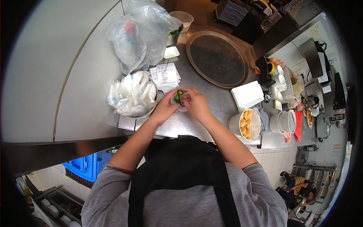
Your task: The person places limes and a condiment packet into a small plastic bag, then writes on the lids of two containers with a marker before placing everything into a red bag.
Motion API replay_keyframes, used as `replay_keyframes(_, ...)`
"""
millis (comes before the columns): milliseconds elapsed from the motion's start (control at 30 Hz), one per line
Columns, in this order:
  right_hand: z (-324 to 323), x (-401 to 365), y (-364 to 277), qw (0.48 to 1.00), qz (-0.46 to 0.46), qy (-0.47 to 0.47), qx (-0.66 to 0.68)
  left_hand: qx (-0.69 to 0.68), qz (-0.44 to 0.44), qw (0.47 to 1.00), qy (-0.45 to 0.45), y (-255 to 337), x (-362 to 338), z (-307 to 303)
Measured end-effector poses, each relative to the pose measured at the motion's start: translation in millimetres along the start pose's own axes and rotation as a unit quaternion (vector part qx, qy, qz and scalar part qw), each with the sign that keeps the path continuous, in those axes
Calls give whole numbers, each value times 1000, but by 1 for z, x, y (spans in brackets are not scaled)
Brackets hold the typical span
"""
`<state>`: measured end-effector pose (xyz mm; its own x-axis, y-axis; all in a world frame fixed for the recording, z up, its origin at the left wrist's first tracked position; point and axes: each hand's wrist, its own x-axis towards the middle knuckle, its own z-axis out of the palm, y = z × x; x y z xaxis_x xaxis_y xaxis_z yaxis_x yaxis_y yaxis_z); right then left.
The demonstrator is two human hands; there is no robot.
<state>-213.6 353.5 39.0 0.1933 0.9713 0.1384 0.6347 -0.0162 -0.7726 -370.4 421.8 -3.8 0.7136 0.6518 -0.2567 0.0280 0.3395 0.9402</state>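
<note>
1. Our left hand [166,106] has its fingers partly curled, holding the left side of a thin, clear plastic wrapping [183,108].
2. Our right hand [196,103] bends its fingers in at the right side; we cannot tell how firmly they grip.
3. Between them sit small, round, glossy green fruits [177,98] (two show), above the near edge of the grey metal bench [185,130].
4. White printed paper slips [166,75] lie just beyond our left hand; a bowl of white plastic bags [132,94] bounds that side.
5. Bare metal separates our right hand from the white rectangular containers [247,96].
</note>
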Motion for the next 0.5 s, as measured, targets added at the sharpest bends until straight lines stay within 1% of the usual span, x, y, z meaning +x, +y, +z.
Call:
replay_keyframes(33, -2, -2, 3, 999, -6, 7, -41, 61, 40, 997, 16, 2, -1, 0)
replay_keyframes(67, -5, -7, 5, 999, -8, 5, -41, 60, 40, 997, 18, 4, -1, -1)
replay_keyframes(100, -8, -13, 4, 986, -50, -6, -157, 156, 107, 981, 38, 7, 0, 0)
replay_keyframes(133, -9, -18, 3, 959, -91, -18, -269, 249, 171, 952, 56, 10, 1, 0)
replay_keyframes(167, -9, -21, 1, 959, -92, -19, -269, 249, 170, 952, 57, 12, 3, 1)
replay_keyframes(233, -12, -26, -11, 951, -16, -81, -298, 306, 184, 932, 59, 23, 5, 7)
replay_keyframes(267, -11, -26, -11, 951, -16, -81, -298, 305, 183, 933, 59, 27, 4, 10)
replay_keyframes(333, -10, -28, -8, 952, -8, -65, -299, 326, 218, 919, 37, 60, -9, 24)
replay_keyframes(367, -11, -29, -7, 952, -3, -65, -299, 325, 215, 920, 33, 59, -7, 24)
replay_keyframes(433, -15, -28, -5, 952, 0, -76, -297, 342, 251, 904, 55, 59, -5, 23)
replay_keyframes(467, -18, -30, -3, 952, 5, -80, -296, 341, 205, 915, 62, 57, -10, 22)
replay_keyframes(500, -22, -34, -1, 961, -27, -49, -270, 338, 198, 918, 59, 62, -21, 25)
